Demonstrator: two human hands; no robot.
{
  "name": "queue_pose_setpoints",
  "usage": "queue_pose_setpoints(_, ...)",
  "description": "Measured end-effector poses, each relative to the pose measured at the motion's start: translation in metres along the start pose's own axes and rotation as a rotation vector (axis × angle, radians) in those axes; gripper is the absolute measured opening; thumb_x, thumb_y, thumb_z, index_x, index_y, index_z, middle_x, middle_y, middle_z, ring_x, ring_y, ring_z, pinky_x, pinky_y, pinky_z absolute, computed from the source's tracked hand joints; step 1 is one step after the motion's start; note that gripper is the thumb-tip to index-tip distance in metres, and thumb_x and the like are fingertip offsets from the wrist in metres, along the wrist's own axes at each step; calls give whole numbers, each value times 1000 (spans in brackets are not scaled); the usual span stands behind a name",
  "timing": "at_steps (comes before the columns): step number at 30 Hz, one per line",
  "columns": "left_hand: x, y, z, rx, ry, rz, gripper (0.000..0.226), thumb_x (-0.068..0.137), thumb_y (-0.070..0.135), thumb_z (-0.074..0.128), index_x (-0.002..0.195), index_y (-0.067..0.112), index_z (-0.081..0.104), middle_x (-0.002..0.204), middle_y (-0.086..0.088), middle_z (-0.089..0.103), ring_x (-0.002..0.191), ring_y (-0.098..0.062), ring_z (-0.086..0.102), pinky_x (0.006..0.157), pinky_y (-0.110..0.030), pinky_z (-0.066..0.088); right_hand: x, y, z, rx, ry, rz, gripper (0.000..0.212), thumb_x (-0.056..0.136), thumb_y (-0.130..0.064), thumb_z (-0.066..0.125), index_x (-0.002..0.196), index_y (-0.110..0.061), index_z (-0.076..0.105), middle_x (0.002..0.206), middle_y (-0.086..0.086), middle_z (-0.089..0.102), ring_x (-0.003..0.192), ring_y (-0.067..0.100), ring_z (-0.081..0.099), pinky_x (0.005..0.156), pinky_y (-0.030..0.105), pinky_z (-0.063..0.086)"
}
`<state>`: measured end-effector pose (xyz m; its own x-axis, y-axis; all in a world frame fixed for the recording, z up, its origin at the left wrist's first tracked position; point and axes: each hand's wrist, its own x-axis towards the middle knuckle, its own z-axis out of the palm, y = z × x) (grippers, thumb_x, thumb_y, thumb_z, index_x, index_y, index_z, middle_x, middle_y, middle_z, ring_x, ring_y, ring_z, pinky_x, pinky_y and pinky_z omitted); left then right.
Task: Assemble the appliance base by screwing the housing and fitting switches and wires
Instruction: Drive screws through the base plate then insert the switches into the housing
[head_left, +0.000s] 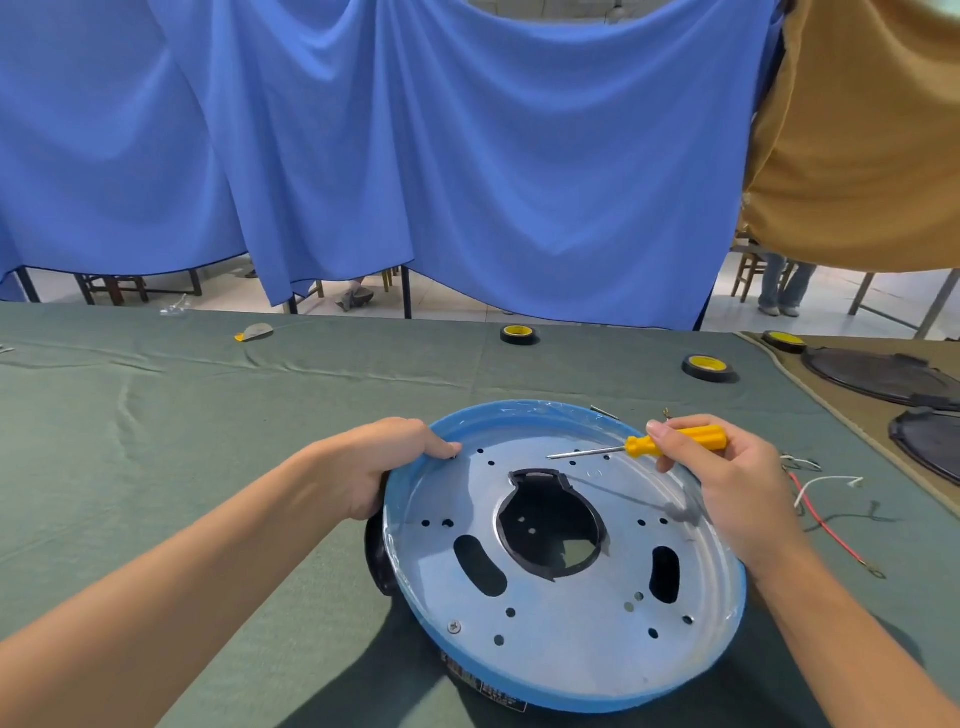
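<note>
Base housing (571, 639) sat on the green cloth (208, 441) right in front of the person. Metal plate faced up, blue film round the rim, black plastic part showing thru the centre cutout.

L hand (395, 467) gripped the far-left rim, thumb on top of the plate, fingers curled over the edge. R hand (727, 478) pinched the yellow screwdriver (675, 441) by its handle. Shaft was roughly level, tip hovering over the plate, not on any screw.

Progress est: early.
- Only 1 screw (454, 627) visibly seated, near-left edge. Other holes looked empty.
- No switches fitted that I could see.
- Red wire (826, 525) and white wire (826, 483) lay loose on the cloth to the right, apart from the housing, unconnected.

Left to do, by my read: remaining screws, switches, all wiring. Tape roll (707, 367) sat beyond the housing, far right.
</note>
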<state>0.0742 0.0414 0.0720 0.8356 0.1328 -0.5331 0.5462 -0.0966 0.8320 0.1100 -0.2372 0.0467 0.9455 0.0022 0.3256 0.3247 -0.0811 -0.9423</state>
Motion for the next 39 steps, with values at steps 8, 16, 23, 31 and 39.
queue_pose_setpoints(8, 6, 0, 0, 58, 6, 38, 15, 96, 13, 59, 101, 0, 64, 71, -14, 72, 55, -27, 68, 53, -34, 55, -1, 0, 0, -1, 11, 3, 16, 83, -28, 72, 70, -19, 71, 60, 3, 65, 55, 10, 57, 48, 23, 49)
queue_pose_setpoints(16, 7, -1, 0, 70, 20, 79, 11, 96, 9, 59, 98, 0, 65, 69, -15, 71, 53, -26, 68, 48, -34, 56, -2, 0, 0, 22, 26, -10, 15, 82, -27, 73, 70, -19, 71, 60, 2, 65, 56, 10, 59, 61, 33, 48)
queue_pose_setpoints(23, -3, 18, -7, 26, 120, 231, 16, 95, 9, 61, 103, -4, 66, 77, -18, 72, 57, -28, 68, 52, -35, 57, 1, -11, -3, 304, 103, -14, 16, 71, -25, 75, 74, -12, 67, 63, 4, 62, 59, 15, 58, 60, 28, 53)
queue_pose_setpoints(31, -30, 51, -27, 80, 293, 593, 20, 99, 14, 56, 90, 6, 72, 88, -17, 71, 73, -30, 64, 76, -47, 53, 8, -18, -25, 656, 218, 0, 15, 81, -10, 67, 67, -15, 68, 64, 4, 68, 57, 12, 62, 62, 24, 58)
queue_pose_setpoints(39, -58, 71, -15, 460, 730, 1127, 23, 98, 16, 55, 108, 27, 72, 78, -1, 62, 73, -22, 55, 67, -34, 44, 6, -18, -27, 714, 252, 41, 23, 86, -9, 66, 64, -17, 67, 56, 0, 63, 52, 8, 58, 57, 22, 57)
